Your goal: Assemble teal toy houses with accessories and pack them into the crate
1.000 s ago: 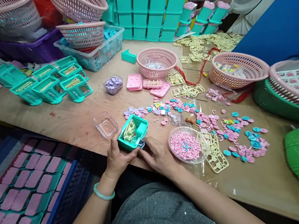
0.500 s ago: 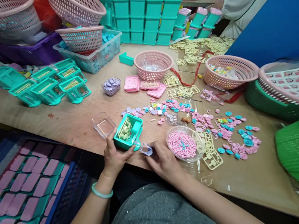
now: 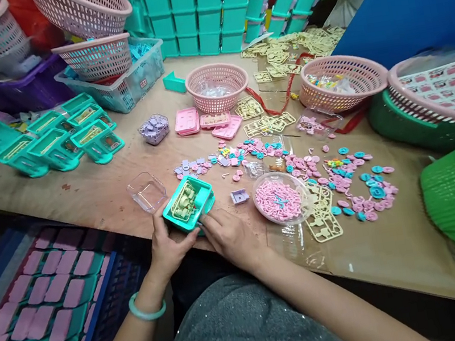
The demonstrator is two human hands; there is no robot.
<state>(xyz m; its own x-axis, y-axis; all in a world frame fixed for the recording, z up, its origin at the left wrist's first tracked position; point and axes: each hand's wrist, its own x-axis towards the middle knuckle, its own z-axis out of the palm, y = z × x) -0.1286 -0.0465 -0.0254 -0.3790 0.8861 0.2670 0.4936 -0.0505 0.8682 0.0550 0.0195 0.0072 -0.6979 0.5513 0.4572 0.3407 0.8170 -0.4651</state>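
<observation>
My left hand point(image 3: 171, 251) grips the near left side of a teal plastic box point(image 3: 181, 224), thumb along its front. Pale yellow moulded parts point(image 3: 187, 201) lie in the box, which is tilted towards me. My right hand point(image 3: 232, 238) is closed at the box's near right corner, fingertips pressed on it and partly hidden. Just beyond that hand, a small lilac plastic piece point(image 3: 239, 196) rests on the table. A clear plastic tub point(image 3: 147, 192) stands left of the box. To the right is a round clear bowl point(image 3: 306, 199) of small pink pieces.
Pink and blue buttons point(image 3: 304, 167) are scattered at right. Several teal boxes point(image 3: 93, 140) stand at left, with a tall teal stack point(image 3: 186, 18) behind. Pink baskets point(image 3: 220, 99) and a green basket point(image 3: 453, 209) line the table. A blue crate point(image 3: 92, 324) sits below the edge.
My right hand has let go of the lilac piece, now on the table, and moved left onto the teal box. The view has shifted slightly.
</observation>
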